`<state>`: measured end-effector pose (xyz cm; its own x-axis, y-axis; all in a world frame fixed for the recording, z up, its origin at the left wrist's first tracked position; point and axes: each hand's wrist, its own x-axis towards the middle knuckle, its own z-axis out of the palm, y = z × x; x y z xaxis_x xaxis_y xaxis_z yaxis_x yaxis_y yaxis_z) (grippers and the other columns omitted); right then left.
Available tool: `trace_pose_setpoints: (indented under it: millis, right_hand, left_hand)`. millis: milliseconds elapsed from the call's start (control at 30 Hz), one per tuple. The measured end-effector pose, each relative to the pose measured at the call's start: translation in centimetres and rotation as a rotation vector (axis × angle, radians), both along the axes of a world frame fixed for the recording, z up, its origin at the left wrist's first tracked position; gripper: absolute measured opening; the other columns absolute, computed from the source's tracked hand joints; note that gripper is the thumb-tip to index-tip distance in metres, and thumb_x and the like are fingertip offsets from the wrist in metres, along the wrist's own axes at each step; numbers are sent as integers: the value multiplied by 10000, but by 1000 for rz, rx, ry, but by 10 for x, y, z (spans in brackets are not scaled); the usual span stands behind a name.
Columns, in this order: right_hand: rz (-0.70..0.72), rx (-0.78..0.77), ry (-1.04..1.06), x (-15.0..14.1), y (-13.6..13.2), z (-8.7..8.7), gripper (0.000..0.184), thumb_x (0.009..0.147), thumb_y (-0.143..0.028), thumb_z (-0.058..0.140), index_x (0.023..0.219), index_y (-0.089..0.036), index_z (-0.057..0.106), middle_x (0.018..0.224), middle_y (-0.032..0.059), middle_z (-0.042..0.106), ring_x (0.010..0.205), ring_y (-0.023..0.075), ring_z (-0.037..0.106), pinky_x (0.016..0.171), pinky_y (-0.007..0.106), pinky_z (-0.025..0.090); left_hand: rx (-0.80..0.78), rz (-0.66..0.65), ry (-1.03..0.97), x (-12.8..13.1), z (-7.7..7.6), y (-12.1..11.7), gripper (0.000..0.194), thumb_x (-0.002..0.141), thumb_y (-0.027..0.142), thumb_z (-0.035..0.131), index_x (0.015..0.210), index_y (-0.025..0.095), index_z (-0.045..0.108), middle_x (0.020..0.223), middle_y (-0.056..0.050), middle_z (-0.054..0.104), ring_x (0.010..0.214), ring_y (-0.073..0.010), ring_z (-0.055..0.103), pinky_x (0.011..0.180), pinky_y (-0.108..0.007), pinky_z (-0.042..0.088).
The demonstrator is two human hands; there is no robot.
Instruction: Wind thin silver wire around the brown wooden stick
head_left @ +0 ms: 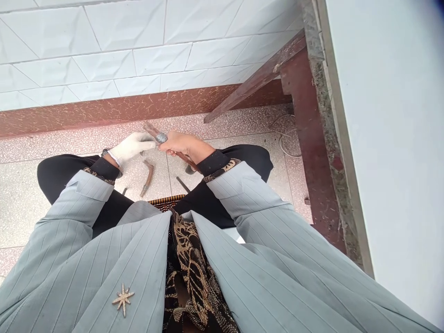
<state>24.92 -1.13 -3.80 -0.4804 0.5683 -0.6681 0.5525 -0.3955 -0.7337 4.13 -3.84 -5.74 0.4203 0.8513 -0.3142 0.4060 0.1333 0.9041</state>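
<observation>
My right hand [183, 144], bare, is wrapped round a brown wooden stick [150, 129] in front of me. Grey metal wire [161, 137] is coiled tightly about the stick, just past my fist. The stick's lower part runs back under my right wrist. My left hand [132, 147] wears a white glove. Its fingers are bent together at the stick's far part, beside the wire coil; what they pinch, if anything, is too small to make out. On the floor below my hands lies a bent brown wooden piece [148, 178] with a greyish band near its lower end.
I sit low, knees spread, over a speckled tile floor [21, 199]. The edge of a woven seat [168, 201] shows between my legs. A white tiled wall [125, 41] stands ahead. To the right are a slanting wooden leg [256, 76], a white tabletop [391, 138] and a loose cable [286, 138].
</observation>
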Motion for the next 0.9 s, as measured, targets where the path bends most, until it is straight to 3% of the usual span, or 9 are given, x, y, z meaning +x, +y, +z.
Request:
trace_pose_setpoints:
  millis: [167, 333, 500, 567, 733, 900]
  right_hand:
    - [54, 111, -129, -3, -2, 2, 343, 829, -47, 692, 592, -188, 487, 420, -38, 448, 378, 70, 393, 378, 201, 280]
    - [41, 118, -139, -6, -4, -4, 367, 793, -15, 675, 542, -197, 480, 393, -19, 445, 341, 83, 389, 342, 214, 271]
    - [-88, -8, -60, -8, -4, -12, 335, 763, 28, 628, 571, -194, 467, 406, -28, 440, 350, 65, 369, 340, 180, 277]
    - [-142, -78, -25, -9, -3, -14, 332, 745, 46, 612, 582, -195, 453, 414, -33, 432, 362, 57, 358, 345, 164, 277]
    - [-254, -264, 92, -5, 0, -19, 344, 752, 68, 567, 603, -200, 411, 456, -48, 403, 400, 42, 306, 366, 140, 271]
    - [-322, -376, 247, 3, 9, -21, 352, 863, 29, 528, 653, -212, 381, 485, -69, 361, 409, 39, 260, 374, 128, 262]
  left_hand:
    - [-44, -106, 47, 5, 5, 2, 392, 781, 521, 770, 838, 137, 722, 688, -9, 619, 595, -116, 499, 555, -249, 396]
    - [39, -177, 111, 10, 6, 1, 226, 789, 367, 688, 686, 167, 674, 609, 18, 575, 586, -117, 470, 600, -269, 393]
    - [295, -146, 352, 13, -6, -5, 49, 753, 188, 667, 781, 180, 707, 724, -14, 680, 675, -168, 579, 658, -304, 401]
    - [442, -179, 427, 14, -11, -7, 115, 792, 159, 637, 862, 183, 725, 794, -35, 705, 730, -192, 617, 680, -317, 421]
    - [805, -415, 536, 12, -13, -7, 145, 883, 154, 591, 887, 191, 731, 904, -88, 703, 904, -260, 668, 798, -393, 490]
    - [903, -443, 621, 4, -13, -10, 308, 999, 156, 430, 1015, 205, 734, 909, -92, 670, 976, -278, 648, 841, -423, 463]
